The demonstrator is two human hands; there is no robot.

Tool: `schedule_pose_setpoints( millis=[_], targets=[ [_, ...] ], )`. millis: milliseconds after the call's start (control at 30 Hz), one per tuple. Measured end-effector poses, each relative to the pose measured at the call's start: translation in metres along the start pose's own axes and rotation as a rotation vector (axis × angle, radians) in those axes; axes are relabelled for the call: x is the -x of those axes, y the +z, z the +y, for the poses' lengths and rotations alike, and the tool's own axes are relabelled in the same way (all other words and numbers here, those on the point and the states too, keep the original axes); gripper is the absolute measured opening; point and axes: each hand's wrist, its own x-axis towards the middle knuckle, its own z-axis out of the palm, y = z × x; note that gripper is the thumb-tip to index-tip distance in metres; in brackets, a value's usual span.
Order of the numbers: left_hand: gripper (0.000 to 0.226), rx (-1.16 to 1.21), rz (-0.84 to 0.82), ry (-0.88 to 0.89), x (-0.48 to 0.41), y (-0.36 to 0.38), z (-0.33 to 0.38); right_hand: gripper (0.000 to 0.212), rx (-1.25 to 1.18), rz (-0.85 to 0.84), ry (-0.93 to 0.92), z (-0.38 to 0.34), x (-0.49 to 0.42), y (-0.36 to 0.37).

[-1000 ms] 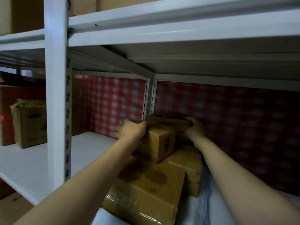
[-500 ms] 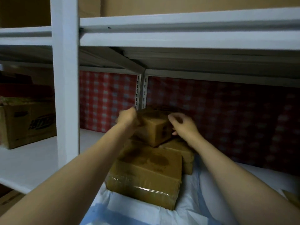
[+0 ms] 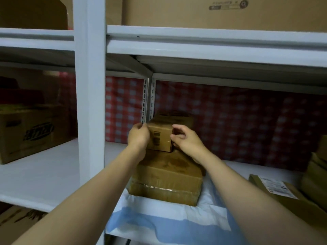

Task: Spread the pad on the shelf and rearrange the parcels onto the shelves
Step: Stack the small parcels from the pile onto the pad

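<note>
A small cardboard parcel (image 3: 160,137) sits on top of a large taped parcel (image 3: 166,177). My left hand (image 3: 138,137) grips its left side. My right hand (image 3: 185,140) holds its right edge with curled fingers. Another brown parcel (image 3: 174,117) stands right behind it against the back. The large parcel rests on a white and blue pad (image 3: 159,221), which lies rumpled on the white shelf board (image 3: 247,167) and reaches the front edge.
A white upright post (image 3: 90,103) divides the bays. A printed carton (image 3: 31,133) stands in the left bay. A flat labelled parcel (image 3: 276,190) and more brown parcels (image 3: 316,174) lie at the right. Red checked cloth (image 3: 230,121) covers the back; a big carton (image 3: 212,11) sits above.
The small parcel now sits squarer on the large parcel. My right hand has moved from the parcel behind to the small parcel's right edge. The view has drawn back and risen.
</note>
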Motion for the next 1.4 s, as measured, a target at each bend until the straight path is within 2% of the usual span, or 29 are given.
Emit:
schedule_pose_setpoints(
  millis=[133, 200, 267, 333, 367, 433, 533, 667, 733, 867, 1000, 1133, 1233, 1300, 1400],
  targets=[
    [0.062, -0.035, -0.114, -0.031, 0.013, -0.006, -0.005, 0.064, 0.065, -0.067, 0.016, -0.010, 0.019, 0.009],
    [0.062, -0.132, -0.110, 0.023, 0.027, -0.010, -0.006, 0.065, 0.200, -0.017, 0.004, -0.015, 0.031, 0.013],
    [0.054, -0.263, 0.003, 0.110, 0.040, -0.015, -0.006, 0.056, 0.390, 0.118, -0.019, -0.023, 0.046, 0.014],
    [0.033, -0.334, 0.092, 0.216, 0.056, -0.019, -0.004, 0.038, 0.417, 0.303, -0.038, -0.027, 0.061, 0.011],
    [0.022, -0.351, 0.086, 0.279, 0.066, -0.018, -0.004, 0.029, 0.397, 0.404, -0.050, -0.027, 0.072, 0.007],
    [0.032, -0.405, 0.037, 0.358, 0.085, -0.015, -0.004, 0.019, 0.379, 0.620, -0.078, -0.027, 0.094, -0.002],
    [0.046, -0.413, -0.044, 0.359, 0.118, 0.005, -0.005, 0.019, 0.381, 0.883, -0.173, -0.024, 0.131, -0.027],
    [0.028, -0.390, -0.164, 0.350, 0.149, 0.051, -0.020, 0.026, 0.436, 1.061, -0.211, -0.017, 0.170, -0.079],
    [0.017, -0.376, -0.224, 0.346, 0.164, 0.074, -0.026, 0.030, 0.475, 1.183, -0.141, -0.015, 0.187, -0.110],
    [0.024, -0.384, -0.366, 0.334, 0.196, 0.123, -0.031, 0.038, 0.532, 1.385, 0.046, -0.008, 0.225, -0.178],
    [0.029, -0.321, -0.494, 0.240, 0.226, 0.174, -0.030, 0.041, 0.651, 1.417, 0.108, -0.001, 0.248, -0.237],
    [0.041, -0.254, -0.607, 0.155, 0.259, 0.221, -0.022, 0.045, 0.606, 1.433, 0.165, 0.002, 0.254, -0.287],
    [0.052, -0.188, -0.731, 0.010, 0.280, 0.250, -0.017, 0.052, 0.559, 1.268, 0.275, 0.014, 0.255, -0.315],
    [0.050, -0.094, -0.824, -0.123, 0.292, 0.266, -0.008, 0.049, 0.528, 1.144, 0.245, 0.024, 0.256, -0.326],
    [0.038, 0.049, -0.818, -0.267, 0.297, 0.292, 0.010, 0.038, 0.442, 1.072, 0.132, 0.030, 0.257, -0.340]
  ],
)
